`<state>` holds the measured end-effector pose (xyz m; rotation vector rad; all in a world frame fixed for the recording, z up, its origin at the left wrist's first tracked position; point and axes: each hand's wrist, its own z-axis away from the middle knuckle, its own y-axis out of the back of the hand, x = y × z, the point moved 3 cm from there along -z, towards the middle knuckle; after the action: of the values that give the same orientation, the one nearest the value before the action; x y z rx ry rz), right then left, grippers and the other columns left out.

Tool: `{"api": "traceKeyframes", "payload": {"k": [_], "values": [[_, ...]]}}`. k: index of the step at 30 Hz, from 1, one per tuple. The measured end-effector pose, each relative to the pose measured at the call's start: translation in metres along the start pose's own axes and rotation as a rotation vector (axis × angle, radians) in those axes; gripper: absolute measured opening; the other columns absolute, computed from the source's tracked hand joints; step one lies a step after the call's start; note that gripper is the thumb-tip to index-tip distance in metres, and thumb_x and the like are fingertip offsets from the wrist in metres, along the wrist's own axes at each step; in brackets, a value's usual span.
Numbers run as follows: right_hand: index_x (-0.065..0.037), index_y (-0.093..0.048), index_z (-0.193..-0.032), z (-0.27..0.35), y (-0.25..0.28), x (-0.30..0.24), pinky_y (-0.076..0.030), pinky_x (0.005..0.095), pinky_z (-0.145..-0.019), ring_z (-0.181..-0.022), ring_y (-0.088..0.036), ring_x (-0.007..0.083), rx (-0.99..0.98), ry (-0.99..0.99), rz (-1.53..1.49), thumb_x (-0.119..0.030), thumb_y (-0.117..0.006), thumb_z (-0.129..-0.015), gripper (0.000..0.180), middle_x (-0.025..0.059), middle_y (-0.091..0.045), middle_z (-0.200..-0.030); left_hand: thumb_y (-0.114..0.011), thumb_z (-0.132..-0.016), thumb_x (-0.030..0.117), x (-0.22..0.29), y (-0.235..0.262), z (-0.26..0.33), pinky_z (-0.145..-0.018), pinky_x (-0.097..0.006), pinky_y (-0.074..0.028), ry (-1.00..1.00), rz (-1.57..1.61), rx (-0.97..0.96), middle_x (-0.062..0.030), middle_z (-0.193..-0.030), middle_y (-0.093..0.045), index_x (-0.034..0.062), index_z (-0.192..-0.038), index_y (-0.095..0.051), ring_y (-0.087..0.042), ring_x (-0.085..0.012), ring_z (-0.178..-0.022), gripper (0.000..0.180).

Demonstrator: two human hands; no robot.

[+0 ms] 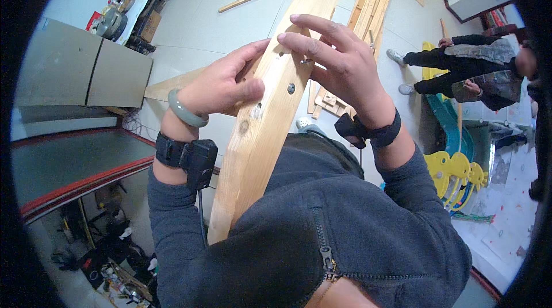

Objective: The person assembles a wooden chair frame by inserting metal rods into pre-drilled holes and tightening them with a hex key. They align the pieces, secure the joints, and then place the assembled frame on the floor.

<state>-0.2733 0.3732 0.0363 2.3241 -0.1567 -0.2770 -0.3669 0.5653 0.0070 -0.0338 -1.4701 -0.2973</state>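
Observation:
A long, pale wooden beam (253,135) runs from against my dark top, up and away over the floor. My left hand (233,75) grips its left side, thumb pressed on the upper face, the other fingers mostly hidden. My right hand (342,58) reaches over from the right, with two fingertips resting on the wood. A small metal screw (306,61) shows at the beam's right side, just under those fingers. Nearer to me, a dark round metal fitting (291,88) sits recessed in the beam. Small dark holes (281,55) mark the face between my hands.
Several loose planks (371,9) lie on the tiled floor ahead. Another person (471,66) stands at the right, near a teal slide (451,124) and yellow panels (451,173). A grey cabinet (63,66) and a table with a pot (112,22) are at the left.

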Motion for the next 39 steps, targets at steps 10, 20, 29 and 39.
{"api": "traceKeyframes", "payload": {"k": [10,20,29,39], "values": [[-0.028,-0.060,-0.124,0.000,-0.007,0.002,-0.055,0.0304,-0.078,-0.095,-0.063,0.0175,-0.171,0.106,-0.323,-0.018,-0.080,-0.068,0.061,0.0009,-0.059,-0.126,-0.070,-0.076,0.062,0.017,-0.021,0.004,-0.096,-0.039,-0.046,0.165,0.007,0.002,-0.0199,-0.119,-0.055,-0.0028,-0.132,-0.043,-0.054,-0.0296,-0.113,0.090],[-0.010,-0.065,-0.116,0.036,0.031,0.050,-0.054,0.0342,-0.081,-0.097,-0.063,0.0260,-0.206,-0.257,-0.707,-0.002,-0.062,-0.083,0.034,0.0139,-0.053,-0.128,-0.078,-0.072,0.047,0.011,-0.027,-0.036,-0.097,-0.039,-0.045,0.312,0.021,0.029,-0.0226,-0.114,-0.056,0.0047,-0.144,-0.009,-0.058,-0.0302,-0.106,0.108],[-0.004,-0.064,-0.073,0.050,0.072,0.050,-0.042,0.0338,-0.067,-0.078,-0.056,0.0249,-0.155,-0.527,-0.586,-0.041,-0.037,-0.100,0.053,0.0122,-0.056,-0.081,-0.072,-0.077,0.036,0.027,-0.011,-0.050,-0.096,-0.037,-0.044,0.329,-0.090,-0.021,-0.0195,-0.120,-0.054,0.0092,-0.144,-0.013,-0.055,-0.0257,-0.106,0.094],[0.003,-0.061,-0.093,0.058,0.069,0.026,-0.054,0.0279,-0.065,-0.070,-0.066,0.0189,0.061,-0.661,-1.309,-0.032,-0.049,-0.100,0.038,0.0140,-0.066,-0.078,-0.057,-0.086,0.037,0.049,-0.024,-0.044,-0.097,-0.038,-0.044,0.061,-0.498,-0.083,-0.0219,-0.135,-0.051,0.0189,-0.153,-0.015,-0.058,-0.0350,-0.112,0.081]]}}
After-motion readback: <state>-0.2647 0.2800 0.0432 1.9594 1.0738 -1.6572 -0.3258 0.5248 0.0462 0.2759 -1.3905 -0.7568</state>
